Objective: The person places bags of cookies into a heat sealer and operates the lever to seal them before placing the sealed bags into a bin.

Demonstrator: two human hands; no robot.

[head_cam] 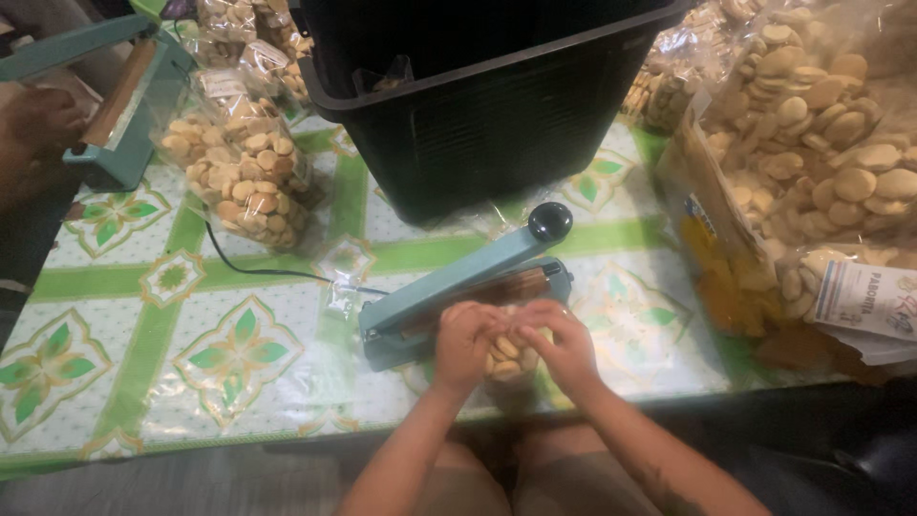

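My left hand (465, 344) and my right hand (561, 342) both grip a small clear bag of round biscuits (506, 358) at the near table edge. The bag's top lies toward the teal heat sealer (449, 287), whose arm with a black knob (550, 221) is raised at an angle just behind my hands. The mouth of the bag is hidden by my fingers.
A black plastic crate (478, 105) stands behind the sealer. A large open bag of biscuits (821, 153) fills the right side. Sealed biscuit bags (244, 177) lie at the back left near a second teal sealer (115, 96) and another person's hand (33, 129). A black cord (258, 270) crosses the green-patterned tablecloth (143, 325).
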